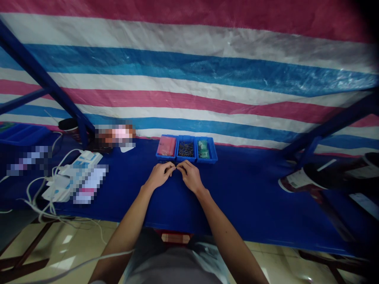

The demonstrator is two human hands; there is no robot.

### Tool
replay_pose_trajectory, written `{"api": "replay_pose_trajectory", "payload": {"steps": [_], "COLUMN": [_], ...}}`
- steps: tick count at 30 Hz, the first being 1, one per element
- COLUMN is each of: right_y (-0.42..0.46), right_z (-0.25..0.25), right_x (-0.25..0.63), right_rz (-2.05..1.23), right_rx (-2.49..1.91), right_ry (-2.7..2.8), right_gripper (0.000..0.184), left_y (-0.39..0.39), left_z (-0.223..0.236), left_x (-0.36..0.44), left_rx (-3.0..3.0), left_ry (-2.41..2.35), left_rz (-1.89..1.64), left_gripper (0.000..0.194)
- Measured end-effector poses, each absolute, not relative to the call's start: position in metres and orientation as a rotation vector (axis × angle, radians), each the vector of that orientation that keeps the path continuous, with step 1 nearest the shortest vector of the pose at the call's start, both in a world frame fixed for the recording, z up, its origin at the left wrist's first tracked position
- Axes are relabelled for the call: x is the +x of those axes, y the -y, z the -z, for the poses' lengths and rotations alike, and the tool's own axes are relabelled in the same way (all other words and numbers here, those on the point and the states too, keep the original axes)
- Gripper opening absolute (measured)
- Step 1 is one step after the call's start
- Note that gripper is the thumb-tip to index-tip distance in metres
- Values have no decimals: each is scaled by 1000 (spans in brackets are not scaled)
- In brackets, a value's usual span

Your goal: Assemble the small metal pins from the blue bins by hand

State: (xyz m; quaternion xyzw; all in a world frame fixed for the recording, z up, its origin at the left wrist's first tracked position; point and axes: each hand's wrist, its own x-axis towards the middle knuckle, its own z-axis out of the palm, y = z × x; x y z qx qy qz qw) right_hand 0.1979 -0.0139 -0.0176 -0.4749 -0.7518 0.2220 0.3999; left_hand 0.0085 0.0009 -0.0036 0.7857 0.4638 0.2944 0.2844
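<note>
Both hands meet on the blue worktop (251, 189) just in front of the middle bin (186, 149), fingertips pinched together at one spot; left hand (159, 176) and right hand (190, 176) are curled nearly closed around something tiny between them, too small to identify, probably a small part from the bins. Middle bin holds dark screws or pins; left of it a bin with red contents (167, 146), right of it a bin with green bits (204, 150), all three touching in a row. Judgement: whatever is pinched is light, stiff and easy to drop or roll, so a fingertip pinch on its ends or shank is the sensible grip, low over the worktop. Well left of the middle bin: white power strips (77, 173) with loose white cables (38, 201) and a dark cup (68, 125). Well right of it: tape rolls (299, 179) at the worktop edge. Striped tarp (189, 79) behind the bins
</note>
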Motion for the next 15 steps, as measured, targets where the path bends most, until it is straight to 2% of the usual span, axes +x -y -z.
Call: {"api": "replay_pose_trajectory", "payload": {"steps": [15], "right_y": [13], "right_z": [19], "right_x": [199], "right_rz": [-522], "right_rx": [-1296], "right_ry": [1922], "right_gripper": [23], "left_y": [0], "left_z": [3], "left_x": [9], "left_rx": [2092], "left_ry": [-1246], "left_rz": [-802], "left_gripper": [25]}}
